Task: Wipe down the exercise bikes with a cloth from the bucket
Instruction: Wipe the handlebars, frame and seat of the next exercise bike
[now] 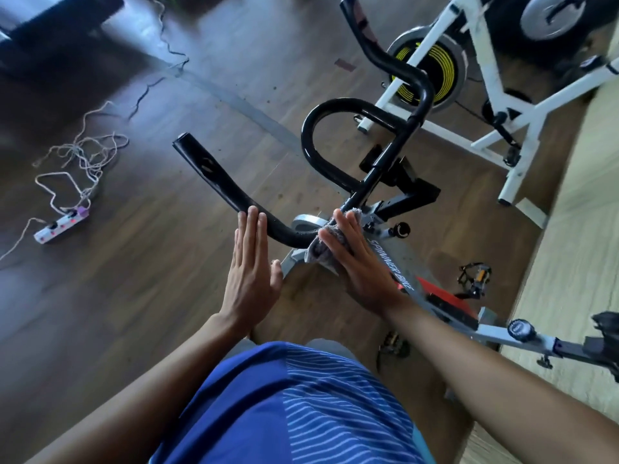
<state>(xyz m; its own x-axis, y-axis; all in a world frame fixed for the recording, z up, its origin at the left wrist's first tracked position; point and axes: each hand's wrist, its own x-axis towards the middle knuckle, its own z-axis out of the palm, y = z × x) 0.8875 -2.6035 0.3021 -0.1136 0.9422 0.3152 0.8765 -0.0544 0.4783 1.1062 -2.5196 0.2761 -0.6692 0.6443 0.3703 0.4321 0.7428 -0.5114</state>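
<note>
A grey exercise bike point(400, 262) with black handlebars point(234, 192) stands right in front of me. My right hand point(358, 266) lies flat with straight fingers on a grey cloth point(320, 251), pressing it against the base of the handlebars and the top of the frame. My left hand point(251, 269) is held flat beside the left handlebar arm, fingertips at the bar, holding nothing. No bucket is in view.
A second bike, white with a yellow-and-black flywheel point(432, 65), stands behind at the upper right. A power strip point(62, 226) with tangled cords point(90, 152) lies on the wooden floor at left. A pale mat point(576, 229) runs along the right.
</note>
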